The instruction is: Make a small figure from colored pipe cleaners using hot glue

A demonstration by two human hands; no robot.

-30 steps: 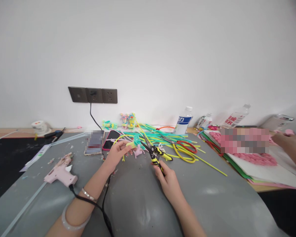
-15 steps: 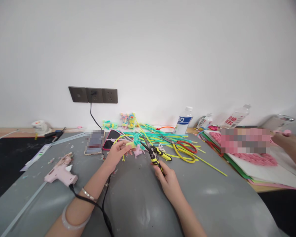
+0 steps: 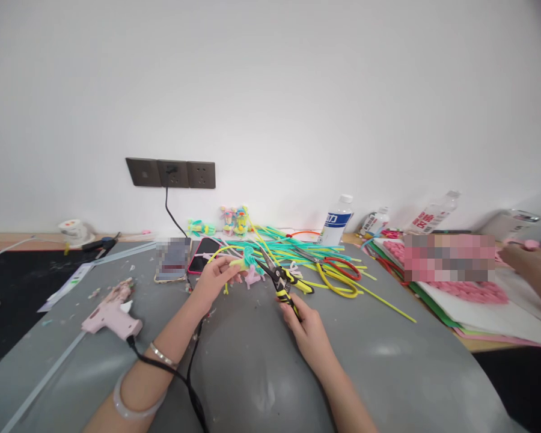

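Observation:
Between the fingertips of my left hand (image 3: pixel 220 278) is a small yellow-and-teal fuzzy figure (image 3: pixel 249 258). My right hand (image 3: pixel 301 319) is wrapped round one black-and-yellow handle of the pliers (image 3: pixel 280 282), whose jaws are spread and point at the figure's right side. Whether the jaws touch it I cannot tell. Behind both hands lies a pile of teal and yellow fuzzy stems (image 3: pixel 293 248). Scissors (image 3: pixel 338 276) with red and yellow handles rest on the pile's right side.
A pink glue gun (image 3: pixel 112 316) with a black cord lies at the left. Two phones (image 3: pixel 172 258) are behind my left hand. A bottle (image 3: pixel 336 221) and small finished figures (image 3: pixel 234 221) stand by the wall. At the right edge is another person's hand (image 3: pixel 527 264).
The pliers' jaws have opened slightly wider. Both of my hands have stayed almost where they were, and the figure is still held.

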